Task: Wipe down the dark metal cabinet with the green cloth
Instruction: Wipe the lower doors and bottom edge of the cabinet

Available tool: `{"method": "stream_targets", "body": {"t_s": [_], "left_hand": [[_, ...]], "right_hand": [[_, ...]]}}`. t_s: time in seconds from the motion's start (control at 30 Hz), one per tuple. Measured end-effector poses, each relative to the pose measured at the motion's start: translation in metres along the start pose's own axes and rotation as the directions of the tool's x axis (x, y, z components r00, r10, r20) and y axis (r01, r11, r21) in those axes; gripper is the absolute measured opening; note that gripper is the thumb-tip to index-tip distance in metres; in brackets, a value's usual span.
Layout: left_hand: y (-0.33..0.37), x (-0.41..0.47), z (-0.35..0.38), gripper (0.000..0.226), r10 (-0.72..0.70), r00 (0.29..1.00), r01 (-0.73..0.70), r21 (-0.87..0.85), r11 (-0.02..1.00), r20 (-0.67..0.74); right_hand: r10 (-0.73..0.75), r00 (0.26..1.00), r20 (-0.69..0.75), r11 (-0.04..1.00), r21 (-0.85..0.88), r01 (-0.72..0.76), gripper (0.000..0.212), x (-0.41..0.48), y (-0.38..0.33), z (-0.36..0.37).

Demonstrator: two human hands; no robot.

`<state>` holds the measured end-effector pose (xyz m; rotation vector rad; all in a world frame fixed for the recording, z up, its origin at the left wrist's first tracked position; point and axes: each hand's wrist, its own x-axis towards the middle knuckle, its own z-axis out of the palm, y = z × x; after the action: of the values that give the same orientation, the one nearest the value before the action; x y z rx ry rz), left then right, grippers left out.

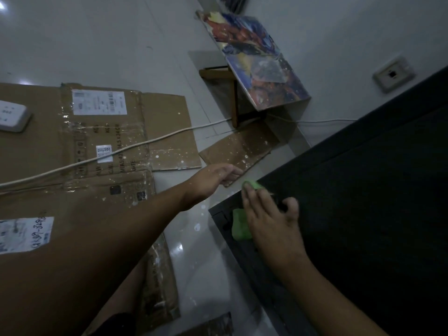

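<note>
The dark metal cabinet (363, 202) fills the right side of the head view, its near corner at centre. My right hand (269, 219) lies flat on the green cloth (240, 225) and presses it against the cabinet's corner edge; green shows past the fingertips and beside the palm. My left hand (215, 177) reaches out over the floor just left of the cabinet corner, fingers loosely bent, holding nothing that I can see.
Flattened cardboard (97, 146) covers the floor at left, crossed by a white cable (135, 146). A power strip (12, 116) lies at far left. A small table with a colourful cover (261, 66) stands by the wall. A wall socket (392, 73) is at right.
</note>
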<state>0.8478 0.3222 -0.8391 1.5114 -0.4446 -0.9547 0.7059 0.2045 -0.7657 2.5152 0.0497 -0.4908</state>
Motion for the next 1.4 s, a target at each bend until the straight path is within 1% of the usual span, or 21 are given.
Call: {"method": "stream_targets", "body": {"t_s": [0.03,0.07,0.1,0.17,0.27,0.33,0.37,0.43,0.53,0.6,0.7,0.73,0.77,0.9,0.97,1.07,1.13,1.23,1.3,1.37,1.4], "left_hand": [[0.000,-0.001,0.000,0.043,-0.005,1.000,0.005,-0.010,1.000,0.000],[0.000,-0.001,0.001,0.043,-0.007,1.000,0.007,-0.020,1.000,0.008],[0.001,-0.001,0.002,0.042,-0.004,1.000,0.004,-0.024,1.000,0.023],[0.006,0.000,0.007,0.041,0.020,0.998,-0.020,-0.014,1.000,0.066],[0.005,0.001,0.018,0.035,0.059,0.992,-0.062,0.031,0.998,0.108],[-0.003,0.000,0.025,0.033,0.045,0.990,-0.048,0.020,0.999,0.136],[-0.009,-0.001,0.029,0.037,0.045,0.987,-0.050,0.025,0.998,0.152],[-0.023,-0.004,0.035,0.055,0.065,0.984,-0.084,0.114,0.990,0.169],[-0.035,-0.006,0.042,0.080,0.071,0.983,-0.108,0.222,0.969,0.167],[-0.037,-0.003,0.045,0.085,0.062,0.985,-0.098,0.219,0.971,0.162],[-0.036,0.000,0.049,0.085,0.026,0.990,-0.058,0.229,0.972,0.140],[-0.036,0.001,0.050,0.086,0.022,0.991,-0.054,0.249,0.967,0.129],[-0.038,0.002,0.051,0.086,0.024,0.992,-0.055,0.264,0.963,0.121],[-0.042,0.001,0.051,0.084,0.062,0.992,-0.092,0.288,0.953,0.110],[-0.042,0.000,0.051,0.085,0.071,0.993,-0.097,0.300,0.949,0.097],[-0.044,0.000,0.052,0.087,0.094,0.991,-0.122,0.322,0.939,0.100],[-0.045,0.001,0.051,0.088,0.092,0.991,-0.118,0.329,0.937,0.093],[-0.045,0.001,0.056,0.090,0.086,0.994,-0.106,0.349,0.931,0.072],[-0.044,0.001,0.058,0.090,0.089,0.994,-0.106,0.336,0.936,0.065],[-0.042,-0.001,0.056,0.090,0.077,0.995,-0.092,0.333,0.938,0.059],[-0.041,-0.001,0.056,0.088,0.077,0.995,-0.092,0.338,0.937,0.056]], "right_hand": [[-0.065,0.990,0.123,0.997,-0.021,0.068,0.092,0.002,-0.005,0.003],[-0.112,0.971,0.212,0.992,-0.030,0.121,0.085,0.004,-0.009,0.008],[-0.146,0.960,0.238,0.987,-0.029,0.157,0.079,0.005,-0.013,0.016],[-0.169,0.946,0.278,0.983,-0.018,0.181,0.072,0.001,-0.021,0.041],[-0.192,0.922,0.335,0.980,0.018,0.198,0.069,-0.016,-0.029,0.075],[-0.239,0.894,0.380,0.970,0.056,0.236,0.065,-0.030,-0.032,0.093],[-0.263,0.879,0.397,0.964,0.075,0.255,0.064,-0.037,-0.034,0.100],[-0.300,0.852,0.429,0.953,0.095,0.287,0.061,-0.048,-0.036,0.115],[-0.321,0.821,0.472,0.937,0.034,0.347,0.066,-0.050,-0.043,0.128],[-0.317,0.832,0.455,0.939,0.024,0.344,0.066,-0.043,-0.047,0.130],[-0.299,0.903,0.309,0.949,-0.001,0.315,0.060,-0.028,-0.047,0.133],[-0.300,0.917,0.262,0.949,-0.015,0.315,0.058,-0.022,-0.048,0.137],[-0.307,0.919,0.247,0.946,-0.027,0.323,0.057,-0.017,-0.051,0.142],[-0.342,0.865,0.366,0.914,-0.086,0.398,0.054,-0.004,-0.077,0.173],[-0.330,0.842,0.427,0.913,-0.083,0.400,0.056,-0.007,-0.087,0.188],[-0.329,0.779,0.534,0.901,-0.069,0.428,0.055,-0.027,-0.094,0.207],[-0.313,0.764,0.565,0.912,-0.045,0.407,0.060,-0.042,-0.095,0.218],[-0.285,0.801,0.527,0.944,0.011,0.329,0.061,-0.049,-0.088,0.212],[-0.285,0.836,0.468,0.953,0.042,0.301,0.066,-0.051,-0.079,0.196],[-0.293,0.863,0.412,0.953,0.052,0.299,0.069,-0.060,-0.069,0.177],[-0.292,0.875,0.386,0.951,0.020,0.309,0.066,-0.069,-0.064,0.172]]}}
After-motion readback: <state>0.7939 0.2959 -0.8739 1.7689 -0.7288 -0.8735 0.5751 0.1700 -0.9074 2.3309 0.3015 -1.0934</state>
